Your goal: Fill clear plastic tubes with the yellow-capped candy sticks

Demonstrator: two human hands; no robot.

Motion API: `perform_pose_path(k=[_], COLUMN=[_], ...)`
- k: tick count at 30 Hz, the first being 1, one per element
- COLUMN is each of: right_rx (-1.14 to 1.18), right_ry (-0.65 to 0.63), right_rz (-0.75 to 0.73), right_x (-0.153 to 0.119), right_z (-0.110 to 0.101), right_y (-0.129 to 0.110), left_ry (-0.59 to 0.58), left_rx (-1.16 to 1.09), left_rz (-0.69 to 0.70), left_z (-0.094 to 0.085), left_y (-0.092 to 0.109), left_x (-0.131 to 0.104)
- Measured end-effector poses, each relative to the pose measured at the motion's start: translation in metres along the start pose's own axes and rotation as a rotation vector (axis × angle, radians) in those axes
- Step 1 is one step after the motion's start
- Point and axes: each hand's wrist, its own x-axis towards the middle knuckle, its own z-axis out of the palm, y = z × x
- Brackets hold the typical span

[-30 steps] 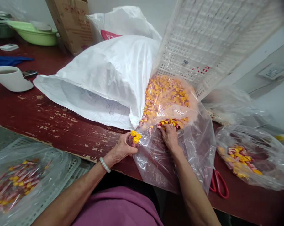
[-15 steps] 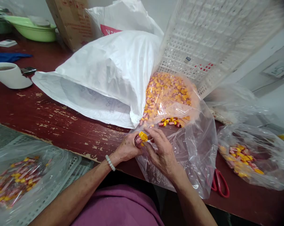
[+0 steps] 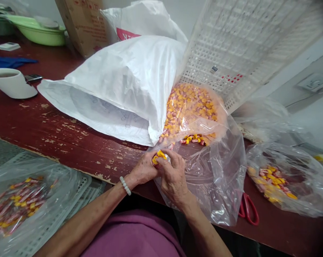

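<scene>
In front of my body, my left hand [image 3: 145, 167] is wrapped round a dark red patterned piece with a yellow top [image 3: 159, 156]; whether it is one piece or a small bunch I cannot tell. My right hand [image 3: 173, 175] meets it from the other side, thumb and fingers closed on the yellow part. Beneath and beyond both hands spreads a clear plastic bag [image 3: 217, 178]. A heap of small red pieces with yellow ends [image 3: 190, 107] lies in its far part.
A large white sack [image 3: 124, 78] leans left of the heap, with a white perforated crate [image 3: 220, 53] behind. Red-handled scissors [image 3: 249, 210] and another clear bag [image 3: 292, 185] lie right. A white cup [image 3: 14, 84] stands left. A bagged batch [image 3: 19, 203] sits low left.
My right hand has moved left and its fingers have closed on the yellow top. My left hand stays in nearly the same place, holding the piece.
</scene>
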Motion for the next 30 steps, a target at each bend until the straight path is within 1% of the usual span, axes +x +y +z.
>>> perform_pose_path(k=[3,5,7,9,11,15,17,20,22,24,27,29,30], right_rx=[0.153,0.166,0.129,0.113,0.119,0.172,0.266,0.431,0.427,0.319,0.149,0.091,0.075], right_ry=[-0.036,-0.069,-0.161,-0.271,-0.329,-0.315,-0.317,-0.302,-0.282,-0.278,-0.286,-0.24,-0.204], right_rz=[0.097,0.121,0.075,0.005,-0.031,-0.016,0.013,0.117,0.151,0.077,-0.133,-0.239,-0.268], right_x=[0.004,0.008,0.01,0.012,0.012,0.01,0.009,0.009,0.01,0.012,0.014,0.013,0.013], right_z=[-0.006,-0.012,-0.017,-0.021,-0.022,-0.018,-0.014,-0.011,-0.011,-0.01,-0.003,0.005,0.01], right_y=[0.005,0.007,0.007,0.006,0.006,0.007,0.008,0.007,0.004,0.001,-0.003,-0.006,-0.007], left_ry=[-0.037,-0.037,-0.045,-0.073,-0.1,-0.069,-0.044,-0.072,-0.117,-0.135,-0.114,-0.107,-0.116], left_rx=[-0.125,-0.192,-0.201,-0.169,-0.134,-0.152,-0.212,-0.331,-0.43,-0.534,-0.667,-0.763,-0.814], left_rz=[-0.055,-0.087,-0.09,-0.064,-0.039,-0.065,-0.109,-0.214,-0.248,-0.243,-0.241,-0.251,-0.269], left_z=[-0.007,-0.012,-0.014,-0.015,-0.013,-0.009,-0.011,-0.019,-0.024,-0.027,-0.025,-0.021,-0.019], left_y=[0.004,0.005,0.005,0.002,-0.001,0.0,0.002,0.005,0.004,0.002,-0.001,-0.001,0.0], left_x=[0.0,0.0,-0.002,-0.004,-0.006,-0.008,-0.009,-0.012,-0.014,-0.015,-0.018,-0.021,-0.023])
